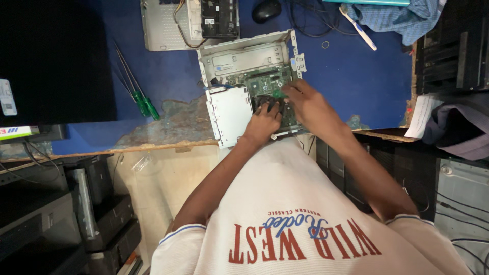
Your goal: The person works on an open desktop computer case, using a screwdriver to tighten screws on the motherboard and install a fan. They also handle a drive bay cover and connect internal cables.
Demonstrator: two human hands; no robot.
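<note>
Lay open on the blue table: a small computer case holding a green circuit board. Left hand curled on a dark part inside, right hand pinching a small green piece; grip tightness unclear.

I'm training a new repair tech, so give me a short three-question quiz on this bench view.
1. True or false: both hands are inside the open computer case.
2. Which lies left of the case on the blue table? A) two green-handled screwdrivers B) a hammer C) a pair of pliers
3. What does the right hand pinch at its fingertips?

Key
1. True: the left hand and the right hand both rest over the green motherboard.
2. A: the green-handled screwdrivers lie side by side there.
3. A small green thing; what it is cannot be told.
</note>
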